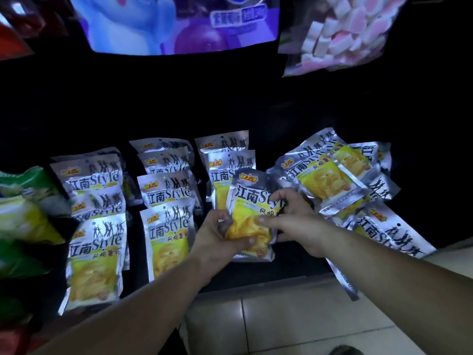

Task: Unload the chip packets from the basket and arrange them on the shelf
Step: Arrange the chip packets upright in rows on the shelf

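Note:
Both my hands hold one silver-and-yellow chip packet at the front of the dark shelf. My left hand grips its lower left corner; my right hand grips its right edge. Rows of the same packets lie overlapped on the shelf: a left row, a middle row, and a short third row just behind the held packet. To the right a loose heap of packets lies jumbled. No basket is in view.
Green and yellow snack bags stand at the left end of the shelf. Above hang a blue-purple bag and a clear bag of pink-white marshmallows. Pale floor tiles lie below the shelf edge.

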The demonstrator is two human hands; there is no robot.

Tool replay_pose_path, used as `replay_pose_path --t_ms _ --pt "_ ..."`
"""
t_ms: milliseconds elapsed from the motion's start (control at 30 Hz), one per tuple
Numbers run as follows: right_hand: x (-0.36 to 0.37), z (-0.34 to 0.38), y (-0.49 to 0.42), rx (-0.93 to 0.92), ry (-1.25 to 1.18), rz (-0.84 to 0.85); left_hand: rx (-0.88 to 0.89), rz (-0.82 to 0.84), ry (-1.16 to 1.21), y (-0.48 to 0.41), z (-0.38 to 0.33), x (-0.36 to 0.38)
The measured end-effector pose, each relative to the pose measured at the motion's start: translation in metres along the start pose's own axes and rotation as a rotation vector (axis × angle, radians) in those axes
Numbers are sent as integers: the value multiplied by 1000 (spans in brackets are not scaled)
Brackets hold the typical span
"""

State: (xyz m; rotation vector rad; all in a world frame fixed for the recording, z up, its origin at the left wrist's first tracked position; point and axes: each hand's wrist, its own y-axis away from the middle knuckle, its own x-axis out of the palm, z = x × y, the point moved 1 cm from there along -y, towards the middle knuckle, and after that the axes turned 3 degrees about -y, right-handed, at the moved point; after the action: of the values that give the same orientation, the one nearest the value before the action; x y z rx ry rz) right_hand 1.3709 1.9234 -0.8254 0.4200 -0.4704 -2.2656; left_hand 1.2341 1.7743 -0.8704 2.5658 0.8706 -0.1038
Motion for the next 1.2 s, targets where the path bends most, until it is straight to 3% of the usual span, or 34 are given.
replay_pose_path --t_ms 100,200,400,500,700,900,1033,1133,1200 --pt "13 1 -8 -1 190 3 -32 -46 36 -6 -5 -11" --pt "13 5 -14 -32 223 -22 -39 -65 33 -13 -9 -27" --pt "16 3 -15 -261 265 -53 11 -166 -42 -21 -10 -29" --pt "22 6 -15 -289 229 -51 18 -115 59 -18 -20 -21" --pt "26 9 -4 -263 227 64 28 -72 9 -16 -27 -22" --pt "19 3 -5 -377 246 -30 15 -24 -36 -16 -19 -15" --pt "16 4 -4 -429 430 -11 238 -110 -529 -17 -28 -19" --pt "5 10 -4 -449 542 -8 628 -124 -588 -20 -52 -24" --pt "-1 14 -4 -467 554 10 772 -72 -731 -22 -63 -23"
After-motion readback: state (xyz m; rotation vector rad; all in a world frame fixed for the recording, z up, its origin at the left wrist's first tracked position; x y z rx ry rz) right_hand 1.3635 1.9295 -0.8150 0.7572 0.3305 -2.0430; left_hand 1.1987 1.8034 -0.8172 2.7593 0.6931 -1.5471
